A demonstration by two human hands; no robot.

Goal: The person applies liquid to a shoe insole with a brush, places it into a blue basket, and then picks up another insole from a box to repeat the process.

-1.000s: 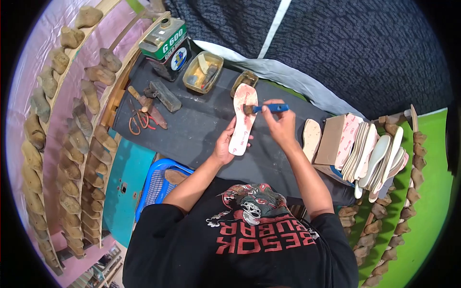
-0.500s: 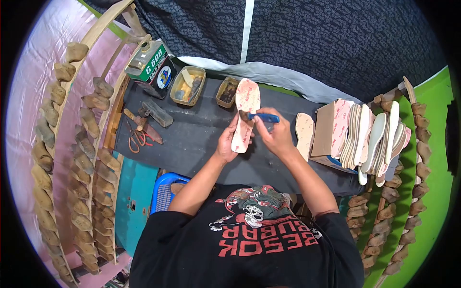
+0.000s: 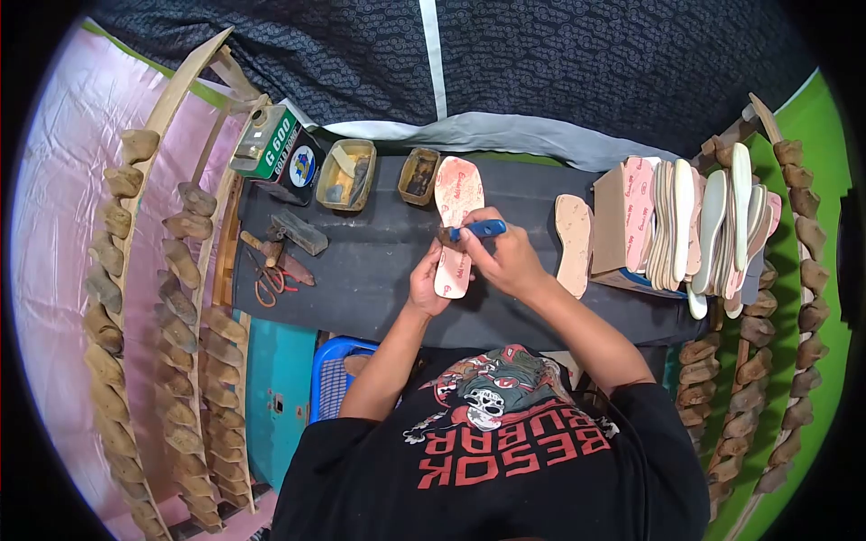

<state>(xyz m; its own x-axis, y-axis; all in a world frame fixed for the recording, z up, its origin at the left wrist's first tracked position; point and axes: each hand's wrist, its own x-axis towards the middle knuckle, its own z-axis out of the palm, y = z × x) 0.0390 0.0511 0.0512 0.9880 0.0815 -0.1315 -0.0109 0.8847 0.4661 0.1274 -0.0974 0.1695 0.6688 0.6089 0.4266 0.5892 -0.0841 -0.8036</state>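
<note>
While our left hand (image 3: 428, 287) pinches the insole (image 3: 458, 194) by its near end, long axis pointing away from us, our right hand (image 3: 507, 260) clamps the blue-handled brush (image 3: 478, 230), bristles touching the insole just beyond that grip.

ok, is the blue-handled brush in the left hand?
No, the right hand holds the blue-handled brush against the insole, which the left hand holds.
</note>
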